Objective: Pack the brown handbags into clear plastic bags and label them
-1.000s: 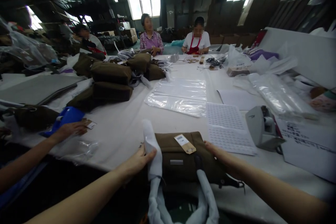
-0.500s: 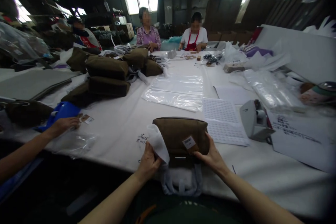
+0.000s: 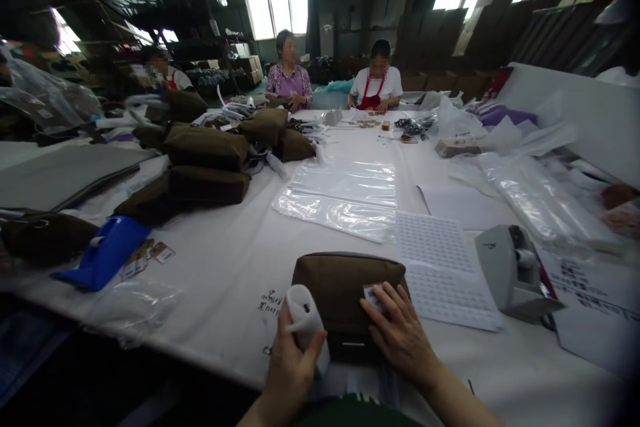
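Right hand (image 3: pixel 397 337) flat on the near right part of a brown canvas pouch (image 3: pixel 345 293), fingers (image 3: pixel 387 300) spread, pads pressed down, no pinch. Fingertips right on a small tag (image 3: pixel 373 297) lying on the pouch. Pouch on its side on a white-covered table (image 3: pixel 225 287), at 12 o'clock from the wrists and just touching the right palm side.

Left hand (image 3: pixel 293 363) at about 7 o'clock from the pouch, fingers (image 3: pixel 285 347) wrapped snugly round a white roll (image 3: pixel 305 320), soft-looking, maybe cloth or padding, can't really tell. Roll tilted, just beside the pouch's left end.

Counts, going outward: 2 hands, 1 pouch under the right one, 1 roll in the left. Handwriting (image 3: pixel 267 303) on the table cloth at 10 o'clock from the roll. At 1 o'clock, 1 sheet of labels (image 3: pixel 440 267), then 1 grey machine (image 3: pixel 515 273) at 2 o'clock. At 12 o'clock, 1 flat clear plastic bag (image 3: pixel 335 200). At 10 o'clock, roughly 7 more brown pouches (image 3: pixel 206 147) in a loose heap, exact number hard to make out, plus 1 blue bag (image 3: pixel 103 253) at 9 o'clock with 2 or 3 small tags (image 3: pixel 150 253) next to it. Far end of the table, 2 seated people (image 3: pixel 333 77), and 1 more person (image 3: pixel 163 70) off at 11 o'clock.
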### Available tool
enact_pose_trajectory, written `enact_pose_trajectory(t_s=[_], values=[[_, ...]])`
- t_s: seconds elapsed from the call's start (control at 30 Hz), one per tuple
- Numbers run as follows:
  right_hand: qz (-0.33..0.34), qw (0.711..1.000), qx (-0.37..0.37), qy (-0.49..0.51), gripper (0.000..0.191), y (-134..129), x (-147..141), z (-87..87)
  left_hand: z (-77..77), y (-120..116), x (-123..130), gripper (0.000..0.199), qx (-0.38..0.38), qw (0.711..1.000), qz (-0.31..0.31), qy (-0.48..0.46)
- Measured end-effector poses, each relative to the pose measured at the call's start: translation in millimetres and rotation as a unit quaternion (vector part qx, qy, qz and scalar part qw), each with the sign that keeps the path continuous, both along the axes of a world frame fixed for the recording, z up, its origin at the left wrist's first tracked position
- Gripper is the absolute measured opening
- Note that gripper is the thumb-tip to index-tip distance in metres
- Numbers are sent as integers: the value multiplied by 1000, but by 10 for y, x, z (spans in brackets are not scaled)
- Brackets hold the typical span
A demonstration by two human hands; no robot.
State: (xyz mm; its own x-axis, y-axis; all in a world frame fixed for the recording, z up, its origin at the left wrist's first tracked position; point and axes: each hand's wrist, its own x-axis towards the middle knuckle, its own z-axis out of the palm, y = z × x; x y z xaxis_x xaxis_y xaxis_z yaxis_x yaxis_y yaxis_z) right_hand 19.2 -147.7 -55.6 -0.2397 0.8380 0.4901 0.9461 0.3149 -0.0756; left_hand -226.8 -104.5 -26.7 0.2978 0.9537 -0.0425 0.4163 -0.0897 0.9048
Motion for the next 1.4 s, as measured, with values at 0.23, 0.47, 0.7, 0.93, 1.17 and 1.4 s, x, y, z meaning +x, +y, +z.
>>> enact_pose_trajectory(t_s=[0.23,0.47,0.7,0.93,1.17,1.4], values=[[-86,991,6,101,47,-8,2,-76,-5,464,363,81,377,918,12,125],[-67,997,-44,-9,54,396,-84,142,243,661,469,50,405,826,-229,318],[-39,986,-153,-47,57,847,-200,65,-121,1083,626,57,325,831,-250,375],[-43,985,-162,-45,57,952,-151,-147,-339,1204,578,60,303,851,-264,339],[-55,986,-152,-45,55,954,-151,-163,-334,1337,586,58,280,864,-287,305],[-60,987,-145,-46,54,925,-151,-170,238,675,360,62,433,843,-179,264]])
